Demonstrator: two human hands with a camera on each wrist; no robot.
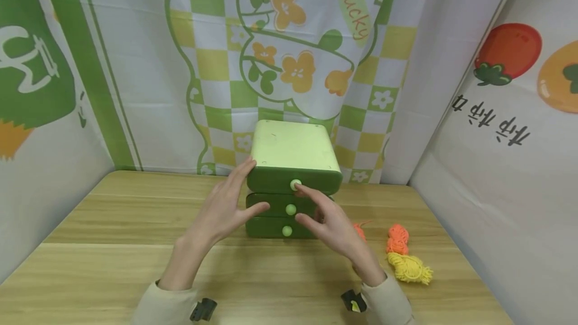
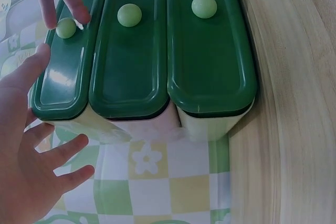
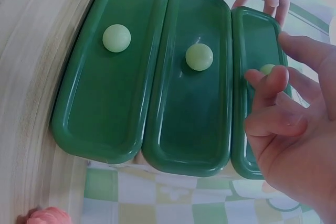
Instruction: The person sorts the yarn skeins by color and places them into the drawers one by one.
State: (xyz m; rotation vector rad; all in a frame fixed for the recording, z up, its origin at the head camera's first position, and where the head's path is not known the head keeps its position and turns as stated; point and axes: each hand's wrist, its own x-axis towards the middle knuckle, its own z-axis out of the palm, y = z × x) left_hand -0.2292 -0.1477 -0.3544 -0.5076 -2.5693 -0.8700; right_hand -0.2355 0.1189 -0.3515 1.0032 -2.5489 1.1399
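Right now your right hand [image 1: 331,222] has its fingertips [image 3: 273,80] closing on the pale knob [image 1: 295,184] of the top drawer [image 1: 293,180]; whether they truly pinch it is hard to tell, since they cover most of the knob in the right wrist view. Your left hand [image 1: 223,207] lies flat and relaxed against the left side of the drawer unit [image 1: 291,152], holding nothing. Below your grip sit 2 more drawers, each showing its knob. To the right of your right hand lie an orange yarn bundle [image 1: 398,238] and a yellow yarn bundle [image 1: 408,267] on the wooden table [image 1: 113,245]; another orange piece is mostly hidden behind your wrist.
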